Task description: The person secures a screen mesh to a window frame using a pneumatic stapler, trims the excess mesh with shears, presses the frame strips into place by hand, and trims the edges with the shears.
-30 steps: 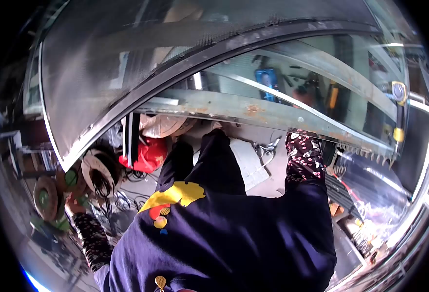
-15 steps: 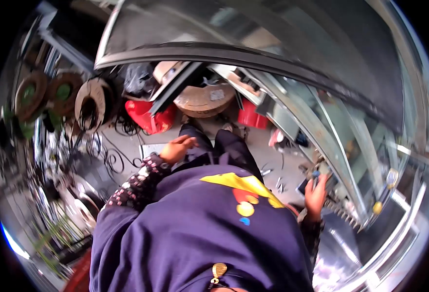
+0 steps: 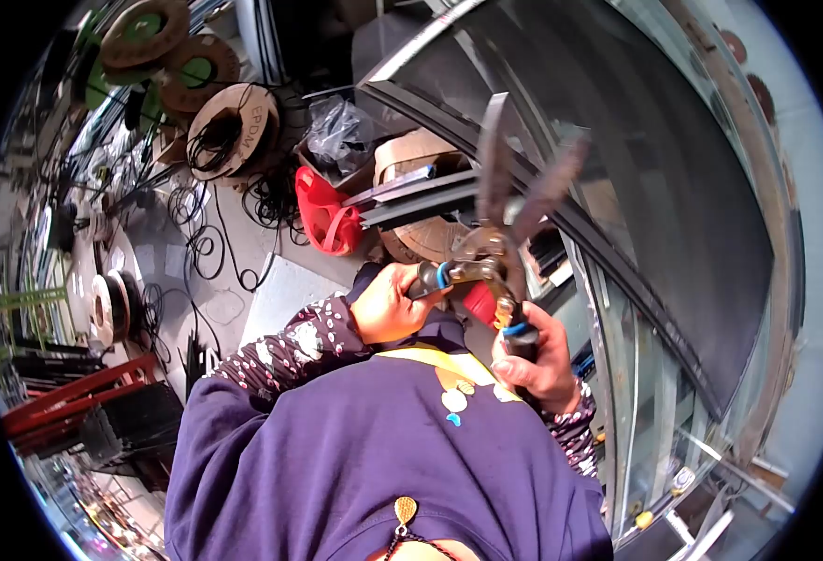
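Observation:
A pair of large hand shears (image 3: 492,248) is raised in front of me, its two long metal blades spread apart in a V that points away from my body. Dark grips with blue rings form its handles. My left hand (image 3: 388,307) is closed round one grip. Round the other grip, my right hand (image 3: 544,363) is wrapped, thumb along the side. Behind the blades lies the black edge of a dark framed panel (image 3: 636,140); whether they touch it I cannot tell. Nothing shows between the blades.
A red bag (image 3: 325,213) and a crumpled plastic bag (image 3: 338,136) are beyond my left hand. Cardboard reels (image 3: 260,117) and loose black cord (image 3: 207,238) lie at the left. Glass and metal frames (image 3: 631,393) lean at the right, and a red rack (image 3: 75,397) stands lower left.
Both hands have come together in front of me, each on a handle of the shears. Before, my left hand was empty and my right was far right. My view has turned.

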`<state>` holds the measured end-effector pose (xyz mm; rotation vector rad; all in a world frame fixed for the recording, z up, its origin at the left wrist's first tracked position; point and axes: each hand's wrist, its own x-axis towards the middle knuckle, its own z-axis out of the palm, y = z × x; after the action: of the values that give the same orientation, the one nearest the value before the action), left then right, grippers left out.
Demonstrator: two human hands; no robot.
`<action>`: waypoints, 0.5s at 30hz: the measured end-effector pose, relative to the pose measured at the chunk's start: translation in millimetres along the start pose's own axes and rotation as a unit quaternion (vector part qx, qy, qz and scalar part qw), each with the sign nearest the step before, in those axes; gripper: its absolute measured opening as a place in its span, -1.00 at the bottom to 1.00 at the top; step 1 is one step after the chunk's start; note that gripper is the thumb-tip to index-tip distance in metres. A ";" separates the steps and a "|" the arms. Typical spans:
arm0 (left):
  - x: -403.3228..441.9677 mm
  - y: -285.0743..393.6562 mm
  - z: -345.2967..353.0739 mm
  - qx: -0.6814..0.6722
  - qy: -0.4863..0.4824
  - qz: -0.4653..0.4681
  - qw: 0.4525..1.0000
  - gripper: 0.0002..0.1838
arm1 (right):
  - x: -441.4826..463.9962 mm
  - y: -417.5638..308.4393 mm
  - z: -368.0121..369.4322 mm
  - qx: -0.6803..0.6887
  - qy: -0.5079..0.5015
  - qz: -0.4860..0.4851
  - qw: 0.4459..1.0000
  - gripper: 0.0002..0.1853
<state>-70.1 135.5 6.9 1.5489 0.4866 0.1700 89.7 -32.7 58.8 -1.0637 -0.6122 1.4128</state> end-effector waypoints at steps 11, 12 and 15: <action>61.5 30.3 -13.1 -0.039 -0.077 0.267 0.960 -0.55 | 79.0 -17.8 41.1 0.052 0.029 -0.170 0.984 0.08; 55.1 52.6 -32.6 0.053 -0.237 -0.003 0.970 -0.57 | 78.3 -24.0 37.9 0.050 0.000 -0.168 0.985 0.09; 59.7 13.5 -60.4 0.016 -0.311 0.015 0.950 -0.59 | 73.0 -49.5 23.7 -0.020 0.028 -0.161 0.986 0.06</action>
<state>-38.4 215.3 11.7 1.5447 -0.0350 -0.3013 101.9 50.6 94.3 -0.9827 -0.7387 1.0904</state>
